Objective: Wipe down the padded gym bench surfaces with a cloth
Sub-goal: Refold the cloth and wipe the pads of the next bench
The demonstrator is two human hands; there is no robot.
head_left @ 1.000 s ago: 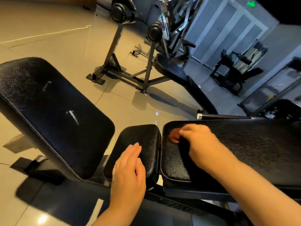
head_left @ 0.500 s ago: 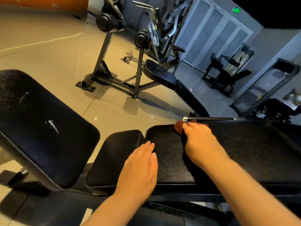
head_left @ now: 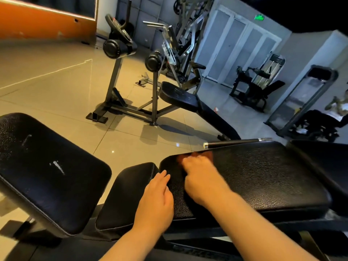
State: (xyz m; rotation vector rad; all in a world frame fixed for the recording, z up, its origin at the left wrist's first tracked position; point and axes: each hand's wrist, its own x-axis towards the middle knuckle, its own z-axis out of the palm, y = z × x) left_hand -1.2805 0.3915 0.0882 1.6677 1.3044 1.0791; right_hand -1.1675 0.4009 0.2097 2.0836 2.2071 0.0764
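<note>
A long black padded bench pad stretches across the right of the head view. My right hand presses a reddish-brown cloth onto the pad near its far left corner; the hand is blurred and covers most of the cloth. My left hand lies flat, fingers straight, over the gap between this pad and the small black seat pad to its left. A second, larger black pad with white scuff marks is tilted at the left.
A chrome-tipped black bar lies just behind the long pad. Beyond, on the tiled floor, stand a roller-pad bench, weight machines and a grey frame. A person sits at the far right.
My right hand has slid the cloth leftward along the pad's far edge. The left hand has shifted onto the gap between the pads, and the view has tilted up.
</note>
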